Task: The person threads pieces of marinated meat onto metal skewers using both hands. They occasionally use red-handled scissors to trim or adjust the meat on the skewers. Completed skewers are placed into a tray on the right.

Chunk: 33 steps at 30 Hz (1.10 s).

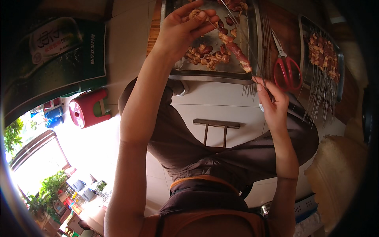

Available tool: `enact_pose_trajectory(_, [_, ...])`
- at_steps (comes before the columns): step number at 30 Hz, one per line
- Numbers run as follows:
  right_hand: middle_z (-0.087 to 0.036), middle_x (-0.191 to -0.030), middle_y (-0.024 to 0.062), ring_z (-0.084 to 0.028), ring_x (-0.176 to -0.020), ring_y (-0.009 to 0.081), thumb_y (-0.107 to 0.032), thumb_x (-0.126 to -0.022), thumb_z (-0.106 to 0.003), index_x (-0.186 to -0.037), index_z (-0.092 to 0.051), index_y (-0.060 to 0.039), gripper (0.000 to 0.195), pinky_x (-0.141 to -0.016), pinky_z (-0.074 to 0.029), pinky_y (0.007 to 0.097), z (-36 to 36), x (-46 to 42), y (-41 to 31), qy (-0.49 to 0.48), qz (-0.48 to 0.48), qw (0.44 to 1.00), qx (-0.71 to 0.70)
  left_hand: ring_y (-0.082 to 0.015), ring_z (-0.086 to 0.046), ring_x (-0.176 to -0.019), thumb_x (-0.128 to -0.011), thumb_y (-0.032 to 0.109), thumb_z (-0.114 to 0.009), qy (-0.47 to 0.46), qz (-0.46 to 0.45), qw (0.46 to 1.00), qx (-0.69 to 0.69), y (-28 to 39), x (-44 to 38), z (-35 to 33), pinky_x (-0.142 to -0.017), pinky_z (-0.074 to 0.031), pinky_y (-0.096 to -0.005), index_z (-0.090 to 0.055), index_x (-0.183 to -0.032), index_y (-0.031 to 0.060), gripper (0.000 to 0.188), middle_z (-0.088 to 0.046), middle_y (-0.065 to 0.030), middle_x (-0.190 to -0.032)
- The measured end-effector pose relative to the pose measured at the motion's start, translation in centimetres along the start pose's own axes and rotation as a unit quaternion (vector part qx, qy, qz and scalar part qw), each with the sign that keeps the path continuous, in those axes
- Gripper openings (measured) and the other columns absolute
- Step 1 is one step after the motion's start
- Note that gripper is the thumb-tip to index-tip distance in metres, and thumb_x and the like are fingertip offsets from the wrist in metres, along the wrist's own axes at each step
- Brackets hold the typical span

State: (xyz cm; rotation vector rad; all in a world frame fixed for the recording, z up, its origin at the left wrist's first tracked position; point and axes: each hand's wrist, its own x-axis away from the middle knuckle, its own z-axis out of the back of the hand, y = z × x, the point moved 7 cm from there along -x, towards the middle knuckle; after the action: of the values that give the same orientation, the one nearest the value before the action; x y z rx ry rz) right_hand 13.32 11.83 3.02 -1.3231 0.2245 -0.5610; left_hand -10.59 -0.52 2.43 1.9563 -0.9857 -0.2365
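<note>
My left hand (192, 23) pinches a piece of raw meat (196, 14) at the upper end of a thin metal skewer (253, 77). Several meat pieces (237, 52) are threaded along that skewer. The fingers of my right hand (271, 100) are closed around its lower end, with other skewer shafts running through the same grip. Beneath the threaded meat lies a metal tray (207, 77) holding loose marinated meat (211, 57). A pronged metal utensil (232, 14) rests at the tray's top.
Red-handled scissors (287, 69) lie right of the tray, near a row of bare skewers (266, 44). Farther right, a second metal tray (340, 86) holds several loaded meat skewers (323, 56). A red stool (88, 109) stands at the left, below a dark green box (59, 74).
</note>
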Motion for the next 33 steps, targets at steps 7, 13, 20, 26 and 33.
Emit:
enact_pose_trajectory(7, [-0.061, -0.080, -0.0042, -0.038, -0.061, 0.0004, -0.005, -0.093, -0.058, -0.111, -0.066, 0.0024, 0.021, -0.053, -0.034, 0.0166, 0.1, -0.1, 0.4, -0.002, 0.000, 1.000, 0.023, -0.0255, -0.064, -0.103, -0.092, 0.005, -0.057, -0.012, 0.000, 1.000, -0.022, -0.2, -0.1, -0.1, -0.089, -0.056, -0.0368, -0.039, -0.134, 0.0001, 0.046, -0.063, -0.0143, -0.110])
enact_pose_trajectory(13, [-0.059, -0.077, -0.0045, -0.037, -0.061, 0.0004, -0.006, -0.094, -0.057, -0.113, -0.065, 0.0019, 0.022, -0.054, -0.033, 0.0163, -0.7, 0.0, 0.1, 0.003, 0.009, 1.000, 0.008, -0.0272, -0.062, -0.108, -0.093, 0.007, -0.057, -0.044, -0.012, 0.998, -0.041, -1.6, 0.3, -1.1, -0.090, -0.054, -0.0347, -0.035, -0.138, -0.0018, 0.051, -0.063, -0.0146, -0.109])
enact_pose_trajectory(20, [-0.046, -0.068, -0.0070, -0.035, -0.058, 0.0007, -0.007, -0.094, -0.057, -0.113, -0.065, 0.0012, 0.023, -0.052, -0.030, 0.0167, -0.9, 0.1, 0.0, 0.013, -0.004, 0.999, -0.030, -0.0237, -0.064, -0.104, -0.090, 0.005, -0.062, -0.084, -0.016, 0.994, 0.075, -2.3, 0.8, -2.7, -0.086, -0.055, -0.0314, -0.037, -0.137, -0.0006, 0.053, -0.065, -0.0127, -0.108])
enact_pose_trajectory(26, [-0.047, -0.068, -0.0072, -0.036, -0.058, 0.0002, -0.007, -0.094, -0.057, -0.114, -0.065, 0.0021, 0.023, -0.052, -0.030, 0.0165, -0.7, 0.3, 0.4, 0.028, -0.033, 0.995, -0.089, -0.0218, -0.062, -0.107, -0.092, 0.010, -0.061, -0.062, 0.008, 0.997, -0.052, -3.7, 1.8, -3.9, -0.089, -0.053, -0.0333, -0.035, -0.138, 0.0027, 0.054, -0.063, -0.0101, -0.115])
enact_pose_trajectory(33, [-0.044, -0.066, -0.0087, -0.034, -0.057, 0.0000, -0.009, -0.094, -0.057, -0.114, -0.065, 0.0014, 0.024, -0.051, -0.027, 0.0171, -0.5, -0.2, 0.6, 0.022, -0.068, 0.989, -0.128, -0.0240, -0.063, -0.103, -0.092, 0.008, -0.061, 0.048, -0.006, 0.999, 0.014, -2.7, 1.7, -1.6, -0.091, -0.053, -0.0333, -0.041, -0.134, 0.0012, 0.048, -0.063, -0.0129, -0.109])
